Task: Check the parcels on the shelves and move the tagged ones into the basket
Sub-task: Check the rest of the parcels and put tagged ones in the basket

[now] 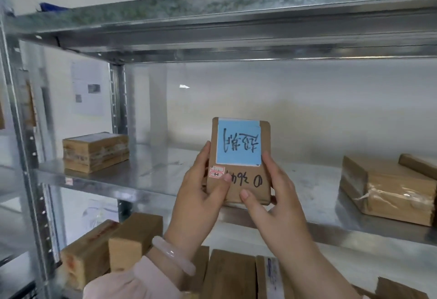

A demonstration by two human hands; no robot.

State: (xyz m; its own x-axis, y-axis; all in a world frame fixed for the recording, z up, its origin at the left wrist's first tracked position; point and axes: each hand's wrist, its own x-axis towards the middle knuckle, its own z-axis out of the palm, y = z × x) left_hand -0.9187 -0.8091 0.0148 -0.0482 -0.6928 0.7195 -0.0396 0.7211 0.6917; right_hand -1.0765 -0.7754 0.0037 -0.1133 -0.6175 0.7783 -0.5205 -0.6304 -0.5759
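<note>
I hold one small brown parcel (238,180) upright in front of the middle shelf (165,173), clear of its surface, with its face turned to me so I can read it. My left hand (201,194) grips its lower left edge and my right hand (272,194) its lower right, thumbs on the front and fingers behind. Both grips are low, I judge so that nothing covers the blue note (238,142) taped across the upper half. The handwriting on that one note looks upside down, so the parcel is probably inverted. Two small red-and-white stickers (216,172) sit just beside my left thumb, with more marker writing below the note. I take the note to be the tag, which makes this parcel one for the basket; no basket is in view. Taking the parcel as the centre of the dial, one taped box (95,151) stands on the same shelf at nine o'clock. At three o'clock lie two more, a wrapped box (387,194) with a smaller one (418,164) leaning on it. None of the three shows a blue note from here. From six to eight o'clock, the shelf below holds at least five parcels (134,237) packed close; I cannot count them exactly.
</note>
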